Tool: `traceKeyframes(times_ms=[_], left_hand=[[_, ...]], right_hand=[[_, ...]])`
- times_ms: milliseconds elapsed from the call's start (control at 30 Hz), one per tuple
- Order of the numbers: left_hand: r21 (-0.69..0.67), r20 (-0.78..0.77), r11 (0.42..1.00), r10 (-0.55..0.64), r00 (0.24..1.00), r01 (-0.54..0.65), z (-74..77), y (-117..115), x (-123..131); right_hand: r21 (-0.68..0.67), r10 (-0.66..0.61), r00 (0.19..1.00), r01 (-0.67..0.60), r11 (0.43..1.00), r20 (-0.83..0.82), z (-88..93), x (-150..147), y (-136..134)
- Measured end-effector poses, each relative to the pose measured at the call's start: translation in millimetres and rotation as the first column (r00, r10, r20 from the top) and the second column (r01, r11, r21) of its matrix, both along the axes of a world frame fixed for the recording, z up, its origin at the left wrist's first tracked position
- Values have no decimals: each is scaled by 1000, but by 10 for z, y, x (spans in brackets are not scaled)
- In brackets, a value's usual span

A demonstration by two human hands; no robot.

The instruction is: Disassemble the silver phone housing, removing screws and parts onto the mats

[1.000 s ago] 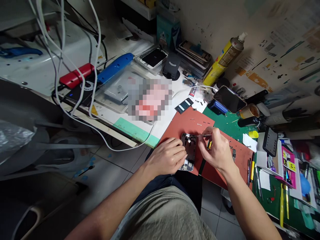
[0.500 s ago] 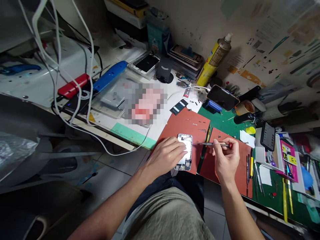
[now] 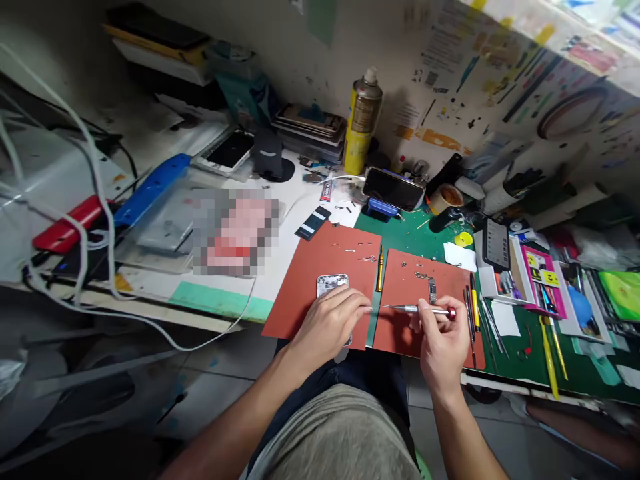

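Gripping a slim screwdriver in the right hand, with thumb and fingers closed round the handle near the red cap, and pointing it nearly level toward the left hand. Ending, at the tip, just beside the left fingertips; impossible to tell whether touching or apart. Resting the left hand palm down over an opened phone body, with fingers together and bent; no telling whether pinching anything underneath or merely pressing down.

Lying on the left mat, toward its front edge and near the front edge of the bench: the phone body, mostly covered, showing only at the upper end and in a sliver at the lower. Set along the gap between mats: a yellow screwdriver. Scattered toward the far right corner of the left mat: tiny metal parts. Placed toward the right edge of the right mat, beyond the right hand: a small circuit board.

Judging the phone body light, thin and stiff, probably smooth enough to slide under sideways force, and fragile inside. Best held by the long side rims, keeping fingertips off the exposed interior and pressing only gently.
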State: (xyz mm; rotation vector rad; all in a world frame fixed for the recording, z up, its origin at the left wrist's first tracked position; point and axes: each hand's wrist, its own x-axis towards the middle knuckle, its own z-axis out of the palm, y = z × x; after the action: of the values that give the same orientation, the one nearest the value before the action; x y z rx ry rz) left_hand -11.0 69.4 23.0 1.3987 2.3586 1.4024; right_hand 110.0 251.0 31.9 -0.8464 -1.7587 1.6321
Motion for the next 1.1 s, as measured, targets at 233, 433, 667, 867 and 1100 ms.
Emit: traceKeyframes(times_ms=[233, 433, 667, 867, 1100], left_hand=[[-167, -102, 979, 98, 990, -115, -76, 630, 108], [-249, -66, 932, 256, 964, -265, -175, 1146, 112], [-380, -56, 862, 340, 939, -335, -159, 1271, 213], [-413, -43, 845, 353, 935, -338, -139, 1292, 178], [-361, -105, 863, 339, 935, -354, -135, 1180, 170]], right_hand=[[67, -342, 938, 345, 936, -55, -90, 541, 75], [32, -344, 937, 346, 938, -63, -131, 702, 99], [45, -380, 923, 383, 923, -56, -170, 749, 205], [16, -335, 938, 338, 941, -84, -175, 699, 187], [-9, -329, 939, 330, 944, -98, -158, 676, 158]])
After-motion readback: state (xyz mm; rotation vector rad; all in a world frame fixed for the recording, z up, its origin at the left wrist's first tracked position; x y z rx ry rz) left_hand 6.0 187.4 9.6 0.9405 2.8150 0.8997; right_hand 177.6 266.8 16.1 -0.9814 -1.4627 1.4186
